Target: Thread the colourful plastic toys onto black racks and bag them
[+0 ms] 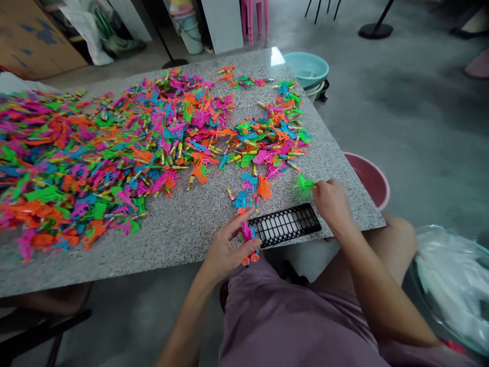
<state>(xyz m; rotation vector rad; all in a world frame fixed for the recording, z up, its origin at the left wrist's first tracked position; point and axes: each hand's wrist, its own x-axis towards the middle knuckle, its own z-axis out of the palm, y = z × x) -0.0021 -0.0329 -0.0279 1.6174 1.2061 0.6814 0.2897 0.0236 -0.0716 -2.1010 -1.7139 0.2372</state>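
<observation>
My left hand (229, 242), at the table's front edge, is closed on a small pink toy piece (246, 232) with orange cup-like ends; some blue shows beside it. My right hand (333, 203) pinches a bright green plastic toy gun (303, 183), smeared by motion, just above the table. Between the hands lies a black slotted plastic tray (284, 224) with a honeycomb-patterned border. Just beyond my left hand are a blue toy gun (241, 200) and an orange toy gun (263, 187). My right fingertips partly hide their grip.
A large heap of coloured toy guns (95, 153) covers the speckled stone table (183, 229) to the left, with a smaller pile (267, 137) ahead. A pink basin (376, 178) and a light-blue basin (307, 69) stand by the right edge. Plastic bags (451, 275) fill a tub at lower right.
</observation>
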